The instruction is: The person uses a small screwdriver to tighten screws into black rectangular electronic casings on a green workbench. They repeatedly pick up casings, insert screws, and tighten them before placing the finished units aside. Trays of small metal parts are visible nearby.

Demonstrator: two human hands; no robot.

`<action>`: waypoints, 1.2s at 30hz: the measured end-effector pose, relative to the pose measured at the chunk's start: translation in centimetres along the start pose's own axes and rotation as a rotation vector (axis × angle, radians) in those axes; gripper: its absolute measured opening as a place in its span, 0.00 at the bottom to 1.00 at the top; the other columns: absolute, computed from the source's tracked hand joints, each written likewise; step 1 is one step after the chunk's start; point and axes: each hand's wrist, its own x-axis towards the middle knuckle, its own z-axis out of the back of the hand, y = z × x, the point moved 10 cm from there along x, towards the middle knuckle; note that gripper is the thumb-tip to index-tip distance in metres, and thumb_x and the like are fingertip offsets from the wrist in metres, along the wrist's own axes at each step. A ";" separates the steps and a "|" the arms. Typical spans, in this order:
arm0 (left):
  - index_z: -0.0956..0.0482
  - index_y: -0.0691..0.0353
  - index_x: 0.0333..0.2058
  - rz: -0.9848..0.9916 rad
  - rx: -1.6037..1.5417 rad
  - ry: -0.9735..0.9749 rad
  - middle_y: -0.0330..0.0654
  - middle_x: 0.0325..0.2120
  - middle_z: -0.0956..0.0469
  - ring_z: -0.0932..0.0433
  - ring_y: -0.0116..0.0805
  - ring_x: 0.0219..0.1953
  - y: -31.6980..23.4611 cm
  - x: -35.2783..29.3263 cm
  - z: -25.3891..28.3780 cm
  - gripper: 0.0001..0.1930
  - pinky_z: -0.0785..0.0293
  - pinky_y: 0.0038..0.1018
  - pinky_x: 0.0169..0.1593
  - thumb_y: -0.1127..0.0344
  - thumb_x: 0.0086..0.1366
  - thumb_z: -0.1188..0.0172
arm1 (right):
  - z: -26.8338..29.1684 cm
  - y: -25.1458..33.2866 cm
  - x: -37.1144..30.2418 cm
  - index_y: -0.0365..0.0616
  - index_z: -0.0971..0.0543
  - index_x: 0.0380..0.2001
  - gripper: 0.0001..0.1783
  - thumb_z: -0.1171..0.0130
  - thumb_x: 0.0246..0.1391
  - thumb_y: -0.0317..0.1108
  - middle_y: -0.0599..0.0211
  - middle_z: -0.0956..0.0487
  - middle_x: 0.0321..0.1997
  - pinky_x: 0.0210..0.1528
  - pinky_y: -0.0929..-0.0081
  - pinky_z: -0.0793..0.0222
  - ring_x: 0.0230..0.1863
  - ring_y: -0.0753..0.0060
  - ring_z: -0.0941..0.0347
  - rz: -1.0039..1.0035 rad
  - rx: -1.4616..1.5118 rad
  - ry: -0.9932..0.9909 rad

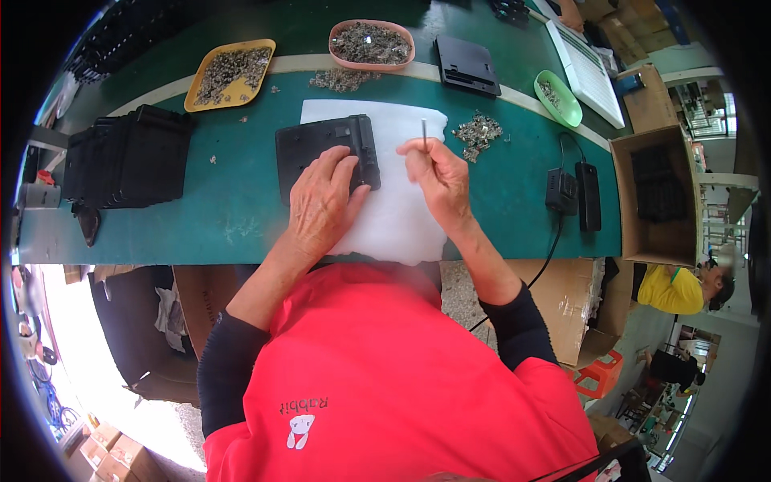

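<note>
A black plastic panel point(299, 149) with a raised ridge along its right side lies partly on a white foam sheet point(393, 233). My left hand point(323, 193) rests over its near part, fingers bent on top and thumb at the near right corner, holding it in place. To the right, above the foam, my right hand point(440, 178) is closed round a thin metal rod point(424, 127) that points up from the fingers. Its lower end is hidden in the hand. A loose heap of small metal parts point(477, 135) lies just right of the foam.
Stacked black panels point(132, 157) stand at left. A yellow tray point(199, 95), pink tray point(332, 55) and green tray point(572, 111) hold small metal parts. Another black panel point(467, 66) lies at the back. A corded black device point(562, 191) and cardboard box point(654, 255) are right. Other people are farther off.
</note>
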 end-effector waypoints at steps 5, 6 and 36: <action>0.27 0.66 0.46 -0.002 0.065 0.059 0.47 0.48 0.26 0.26 0.45 0.44 0.0 0.2 -0.9 0.24 0.29 0.37 0.47 0.66 0.50 0.31 | -0.9 -3.9 -0.4 0.41 0.19 0.39 0.07 0.43 0.58 0.28 0.60 0.18 0.36 0.46 0.77 0.27 0.37 0.69 0.21 -0.125 0.396 -0.108; 0.27 0.66 0.47 -0.006 0.064 0.075 0.47 0.48 0.27 0.26 0.45 0.43 0.1 0.1 -1.1 0.24 0.29 0.37 0.47 0.67 0.50 0.31 | -0.7 -3.3 -0.6 0.41 0.19 0.38 0.07 0.43 0.57 0.27 0.61 0.18 0.36 0.46 0.76 0.27 0.38 0.67 0.21 -0.099 0.246 -0.084; 0.27 0.67 0.50 0.088 -0.096 0.120 0.49 0.50 0.27 0.27 0.46 0.41 1.2 0.0 -1.5 0.29 0.28 0.38 0.45 0.69 0.47 0.29 | -2.9 -1.4 1.8 0.35 0.22 0.43 0.14 0.37 0.52 0.24 0.54 0.20 0.44 0.47 0.69 0.23 0.44 0.54 0.21 -0.023 -0.049 0.042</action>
